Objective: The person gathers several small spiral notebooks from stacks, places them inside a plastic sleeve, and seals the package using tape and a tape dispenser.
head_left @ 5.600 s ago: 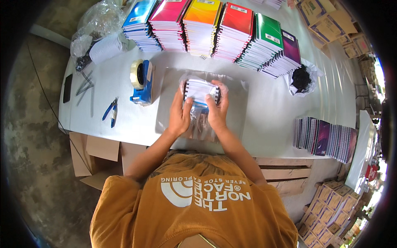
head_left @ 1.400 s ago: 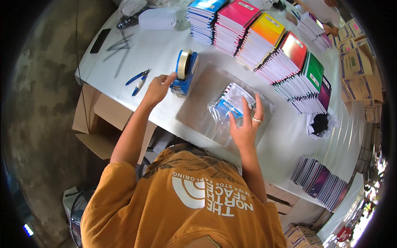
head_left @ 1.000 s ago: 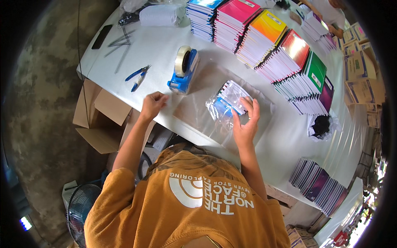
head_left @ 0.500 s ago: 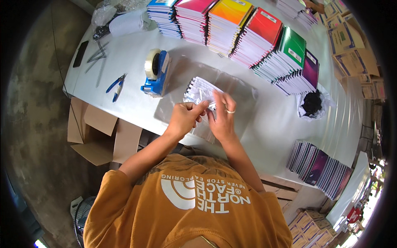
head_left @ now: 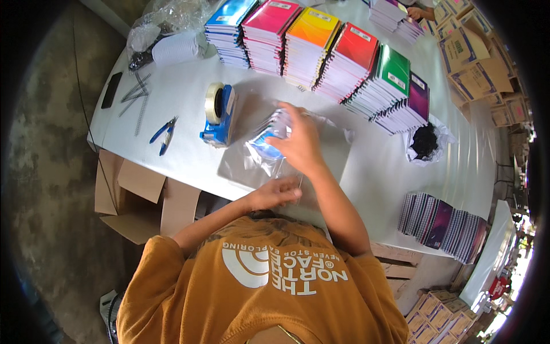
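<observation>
A bundle of small spiral notebooks lies in a clear plastic bag on a grey mat on the white table. My right hand lies over the bundle and grips it from the right side. Closer to my body, my left hand pinches the loose end of the bag at the table's near edge. A blue tape dispenser with a roll of clear tape stands just left of the bundle.
Stacks of coloured notebooks line the far side. Blue pliers, wire spirals and a black phone lie at left. Right: a bag of black items, dark notebooks. Cardboard box below.
My left hand went to the tape dispenser, came back to the bundle, and has now drawn back to the near table edge. My right hand stays on the bundle.
</observation>
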A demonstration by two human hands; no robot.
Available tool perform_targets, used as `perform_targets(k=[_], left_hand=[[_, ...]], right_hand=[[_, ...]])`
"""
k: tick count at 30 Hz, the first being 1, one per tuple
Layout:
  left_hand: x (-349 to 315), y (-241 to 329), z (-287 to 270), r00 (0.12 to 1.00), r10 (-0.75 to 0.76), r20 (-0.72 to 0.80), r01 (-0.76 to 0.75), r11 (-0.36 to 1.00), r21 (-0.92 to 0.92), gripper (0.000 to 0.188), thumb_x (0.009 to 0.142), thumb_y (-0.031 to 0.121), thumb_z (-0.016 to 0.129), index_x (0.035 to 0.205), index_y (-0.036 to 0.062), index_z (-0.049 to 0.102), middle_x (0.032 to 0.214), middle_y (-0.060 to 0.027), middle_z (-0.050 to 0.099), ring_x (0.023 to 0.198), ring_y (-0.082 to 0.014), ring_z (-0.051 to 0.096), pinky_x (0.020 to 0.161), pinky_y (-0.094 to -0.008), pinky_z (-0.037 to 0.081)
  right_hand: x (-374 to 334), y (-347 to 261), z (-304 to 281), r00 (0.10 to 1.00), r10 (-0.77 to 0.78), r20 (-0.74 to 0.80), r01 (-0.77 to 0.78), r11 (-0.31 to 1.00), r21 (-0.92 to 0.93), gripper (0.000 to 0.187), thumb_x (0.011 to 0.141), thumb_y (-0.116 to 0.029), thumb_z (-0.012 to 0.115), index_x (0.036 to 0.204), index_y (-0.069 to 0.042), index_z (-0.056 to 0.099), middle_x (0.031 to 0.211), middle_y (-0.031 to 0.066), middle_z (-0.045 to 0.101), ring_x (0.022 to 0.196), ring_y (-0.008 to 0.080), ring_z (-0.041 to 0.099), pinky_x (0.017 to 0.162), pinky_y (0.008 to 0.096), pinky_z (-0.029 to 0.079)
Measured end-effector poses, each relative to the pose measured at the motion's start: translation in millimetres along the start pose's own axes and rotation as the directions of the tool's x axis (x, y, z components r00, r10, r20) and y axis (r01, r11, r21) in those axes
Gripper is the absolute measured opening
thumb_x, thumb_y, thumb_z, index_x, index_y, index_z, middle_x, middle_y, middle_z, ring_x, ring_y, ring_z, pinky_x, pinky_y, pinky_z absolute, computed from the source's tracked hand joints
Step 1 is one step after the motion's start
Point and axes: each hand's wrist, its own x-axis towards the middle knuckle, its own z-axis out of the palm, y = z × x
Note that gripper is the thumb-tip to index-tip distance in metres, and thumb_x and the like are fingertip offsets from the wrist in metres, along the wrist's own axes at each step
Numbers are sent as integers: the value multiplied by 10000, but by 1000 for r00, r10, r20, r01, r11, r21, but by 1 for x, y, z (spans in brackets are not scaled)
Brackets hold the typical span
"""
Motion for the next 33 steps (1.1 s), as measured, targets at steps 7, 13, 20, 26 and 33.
perform_targets(k=[7,13,20,26,33], left_hand=[[7,47,-68,762,561,-324,-530,827,185,541,792,198,713,1259,34,494,1139,-91,587,1109,-215,512,1018,-362,353],[-6,110,-81,590,805,-54,-566,460,684,333,955,235,465,1191,40,594,1273,-132,537,1207,-271,470,1038,-375,318],[-12,60,-93,614,723,-316,-654,690,309,763,936,531,373,1459,24,145,1469,-219,260,1364,-319,257,1110,-417,178],[-5,24,-43,596,646,-477,-395,753,526,558,897,262,558,1369,25,373,1450,-224,288,1359,-399,230,1084,-447,220],[-16,46,-20,588,785,-195,21,227,974,407,918,304,495,1240,65,561,1406,-150,400,1344,-309,286,1087,-452,116]], right_hand=[[-30,61,10,987,-147,-65,159,823,545,907,674,-255,816,1407,-59,317,1354,130,426,1225,264,430,1049,369,316],[-16,53,9,947,-320,-33,295,822,488,852,761,-469,700,1407,-48,339,1467,134,309,1366,264,266,1103,384,229],[-25,69,28,942,-202,-267,314,809,496,1019,700,-560,713,1432,-34,238,1450,158,308,1306,256,356,1078,369,270],[-13,20,77,895,101,-435,148,852,502,440,865,-196,618,1243,-9,490,1171,149,559,1065,241,542,920,354,420],[-17,17,70,861,-5,-509,130,969,210,417,904,-157,521,1286,0,463,1159,168,525,1075,295,489,928,414,371]])
